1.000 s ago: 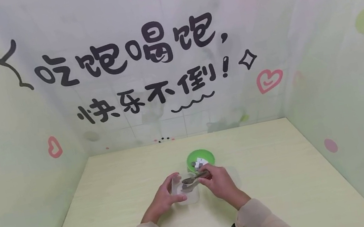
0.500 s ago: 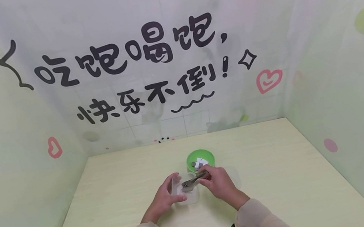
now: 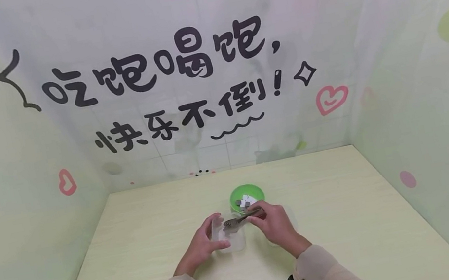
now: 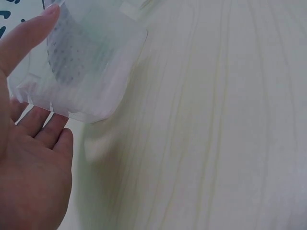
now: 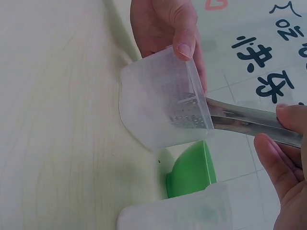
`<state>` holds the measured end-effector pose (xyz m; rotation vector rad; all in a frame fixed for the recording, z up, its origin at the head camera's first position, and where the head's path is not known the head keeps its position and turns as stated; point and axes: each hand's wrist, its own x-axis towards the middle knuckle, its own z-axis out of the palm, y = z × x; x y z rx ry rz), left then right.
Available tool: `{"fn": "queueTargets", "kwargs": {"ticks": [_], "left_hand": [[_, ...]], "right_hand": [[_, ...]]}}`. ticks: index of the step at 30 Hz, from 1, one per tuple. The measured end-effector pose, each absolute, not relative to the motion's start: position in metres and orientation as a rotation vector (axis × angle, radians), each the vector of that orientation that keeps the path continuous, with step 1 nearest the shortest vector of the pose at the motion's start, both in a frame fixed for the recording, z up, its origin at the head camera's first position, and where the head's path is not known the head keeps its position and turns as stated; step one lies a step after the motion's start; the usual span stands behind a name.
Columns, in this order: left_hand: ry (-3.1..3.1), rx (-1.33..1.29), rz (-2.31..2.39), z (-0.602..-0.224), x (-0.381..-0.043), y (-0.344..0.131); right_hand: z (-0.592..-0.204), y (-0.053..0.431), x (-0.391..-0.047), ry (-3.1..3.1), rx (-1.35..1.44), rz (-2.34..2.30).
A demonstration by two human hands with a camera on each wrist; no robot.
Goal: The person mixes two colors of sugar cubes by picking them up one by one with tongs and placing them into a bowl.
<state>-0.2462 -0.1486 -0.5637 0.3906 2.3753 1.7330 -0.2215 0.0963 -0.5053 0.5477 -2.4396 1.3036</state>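
Near the middle of the table, my left hand steadies a clear plastic box, thumb on the near side and fingers round the far side. My right hand grips metal tongs by the handle part. In the right wrist view the perforated ends of the tongs reach inside the box, seen through its wall. The left wrist view also shows the dotted tong head through the plastic box. Whatever lies between the tong ends cannot be made out.
A green bowl with several white and grey cubes stands just behind the hands. A second clear plastic box sits to the right, mostly behind my right hand in the head view. Printed cloth walls enclose the table.
The tongs, spread apart over a grey cube in the box a second ago, have closed together. My right hand has since shifted slightly right. My left hand and the box stay in place.
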Motion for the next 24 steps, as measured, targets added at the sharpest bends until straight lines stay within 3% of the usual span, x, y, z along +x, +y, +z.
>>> {"fn": "queueTargets", "kwargs": {"ticks": [24], "left_hand": [[2.354, 0.413, 1.75, -0.56, -0.245, -0.148]], "right_hand": [[-0.493, 0.126, -0.223, -2.111, 0.496, 1.444]]}}
